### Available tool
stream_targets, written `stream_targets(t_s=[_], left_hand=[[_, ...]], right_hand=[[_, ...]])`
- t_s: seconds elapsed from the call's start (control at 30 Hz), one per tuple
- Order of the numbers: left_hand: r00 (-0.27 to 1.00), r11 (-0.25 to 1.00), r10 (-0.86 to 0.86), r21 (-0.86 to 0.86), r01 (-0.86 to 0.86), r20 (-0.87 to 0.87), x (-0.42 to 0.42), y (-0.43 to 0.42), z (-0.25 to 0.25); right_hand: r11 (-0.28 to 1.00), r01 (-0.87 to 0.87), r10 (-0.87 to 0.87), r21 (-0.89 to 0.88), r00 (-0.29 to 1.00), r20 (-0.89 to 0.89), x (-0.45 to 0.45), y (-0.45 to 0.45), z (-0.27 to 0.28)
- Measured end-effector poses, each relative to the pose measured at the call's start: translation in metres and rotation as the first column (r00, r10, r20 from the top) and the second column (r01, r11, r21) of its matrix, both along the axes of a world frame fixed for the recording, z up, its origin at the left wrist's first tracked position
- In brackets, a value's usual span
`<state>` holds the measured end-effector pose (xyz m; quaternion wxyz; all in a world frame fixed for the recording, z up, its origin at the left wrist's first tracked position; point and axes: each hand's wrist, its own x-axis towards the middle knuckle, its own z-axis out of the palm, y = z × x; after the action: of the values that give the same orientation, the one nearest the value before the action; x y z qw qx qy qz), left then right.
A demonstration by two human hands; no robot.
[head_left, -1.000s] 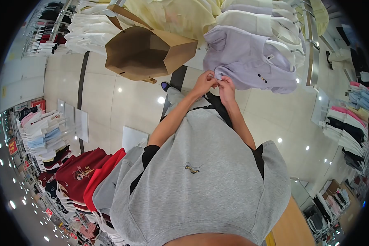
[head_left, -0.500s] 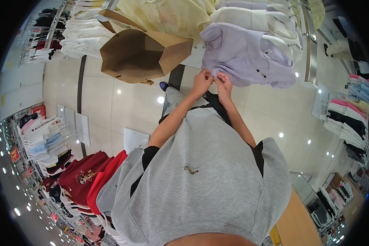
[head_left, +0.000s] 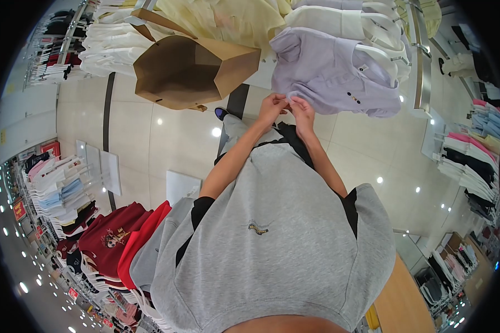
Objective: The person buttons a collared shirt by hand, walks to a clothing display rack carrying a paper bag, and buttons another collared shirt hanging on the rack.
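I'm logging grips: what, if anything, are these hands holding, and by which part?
The left hand and right hand seem to pinch the lavender shirt by its lower-left edge as pictured; whether hem or sleeve cannot be told.

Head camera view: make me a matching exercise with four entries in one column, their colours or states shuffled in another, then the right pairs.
1. Paper bag
2. Hanging buttoned top
3. Worn sweatshirt
4. Left hand and right hand

A. Light grey, small motif
B. Bare, close together
C. Lavender
D. Brown, mouth open

Pairs: 1-D, 2-C, 3-A, 4-B.
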<state>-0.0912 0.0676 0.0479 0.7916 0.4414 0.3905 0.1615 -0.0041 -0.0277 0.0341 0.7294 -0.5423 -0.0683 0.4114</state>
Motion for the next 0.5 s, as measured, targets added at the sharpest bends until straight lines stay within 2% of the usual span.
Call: stream_targets(t_s=[0.03, 0.13, 0.23, 0.37, 0.43, 0.5], left_hand=[[0.999, 1.000, -0.007, 0.026, 0.008, -0.038, 0.000, 0.000, 0.001], [0.983, 0.970, -0.061, 0.222, 0.100, -0.176, 0.000, -0.003, -0.001], [0.991, 0.966, -0.099, 0.229, 0.118, -0.091, 0.001, -0.006, -0.005], [0.966, 0.935, -0.121, 0.302, 0.188, -0.227, -0.001, -0.006, -0.006], [0.968, 0.933, -0.090, 0.319, 0.165, -0.236, -0.003, -0.009, -0.020], [0.956, 0.946, -0.132, 0.254, 0.200, -0.261, -0.011, -0.004, -0.029]], right_hand=[[1.000, -0.013, 0.013, 0.000, 1.000, -0.022, 0.000, -0.001, -0.003], [0.997, 0.039, -0.022, 0.066, 0.969, -0.246, 0.001, -0.002, -0.007], [0.995, 0.037, -0.008, 0.089, 0.953, -0.302, 0.001, -0.005, -0.007], [0.994, 0.111, -0.092, 0.019, 0.899, -0.428, 0.003, -0.008, -0.018], [0.979, 0.201, -0.184, -0.018, 0.851, -0.491, 0.009, -0.007, -0.045], [0.980, 0.196, -0.189, -0.043, 0.827, -0.530, 0.029, -0.017, -0.122]])
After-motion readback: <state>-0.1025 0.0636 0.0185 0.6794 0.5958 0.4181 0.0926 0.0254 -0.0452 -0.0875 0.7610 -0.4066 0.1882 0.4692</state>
